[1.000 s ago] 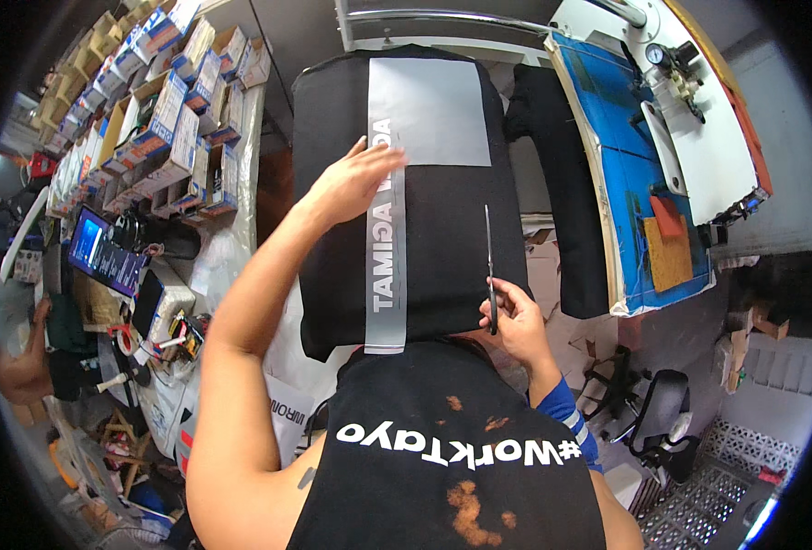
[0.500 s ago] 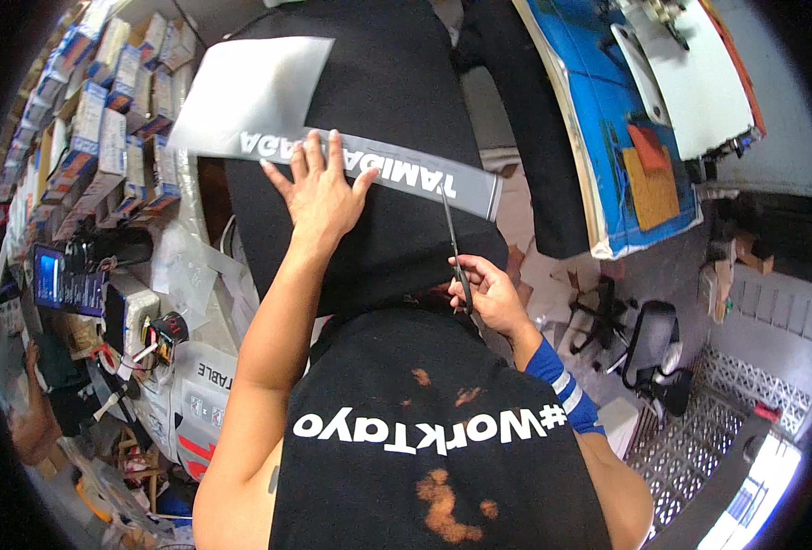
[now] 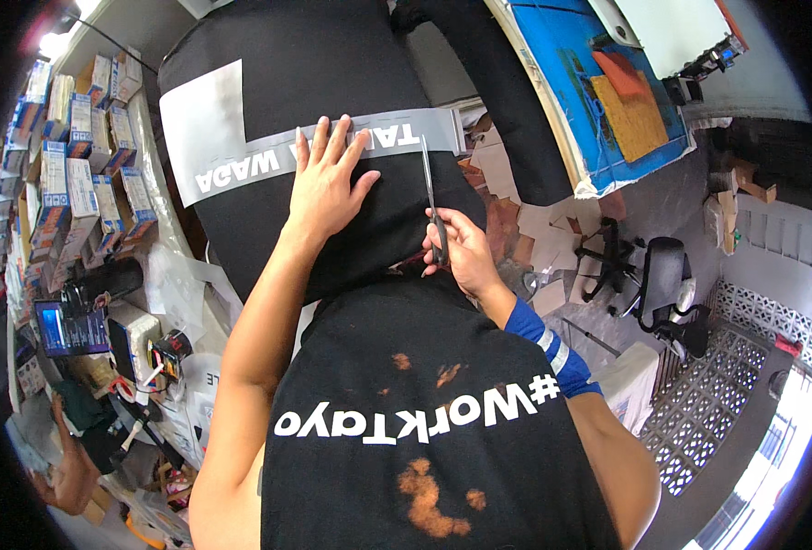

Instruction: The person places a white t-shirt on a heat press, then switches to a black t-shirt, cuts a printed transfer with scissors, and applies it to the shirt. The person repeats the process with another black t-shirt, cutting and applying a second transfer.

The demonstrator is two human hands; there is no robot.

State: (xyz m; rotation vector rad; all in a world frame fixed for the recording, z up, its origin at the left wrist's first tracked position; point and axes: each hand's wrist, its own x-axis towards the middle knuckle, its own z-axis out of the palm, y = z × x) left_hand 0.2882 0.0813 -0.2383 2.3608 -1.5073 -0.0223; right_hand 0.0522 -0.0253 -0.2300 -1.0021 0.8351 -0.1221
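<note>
A translucent L-shaped sheet of film [image 3: 202, 110] with white lettering along its narrow strip lies on a black cloth-covered work surface [image 3: 314, 55]. With fingers spread, my left hand [image 3: 328, 188] lies over the strip and hides part of the lettering. A pair of black-handled scissors [image 3: 428, 179] is held in my right hand [image 3: 461, 249]. The blades look closed or nearly so. Their tip points away from me and reaches the strip near the last letters on the right; whether it touches the film, I cannot tell.
Several stacked blue-and-white boxes [image 3: 80, 170] stand on the left, above a small lit screen [image 3: 62, 328]. At the far right is a blue board [image 3: 566, 101] with orange and yellow pieces. An office chair [image 3: 662, 275] stands beyond my right arm. Another person's arm [image 3: 74, 449] shows lower left.
The view has shifted, and the film now lies farther left and tilts the other way. My right hand and the scissors sit a little higher and farther left in the picture. My left hand stays flat.
</note>
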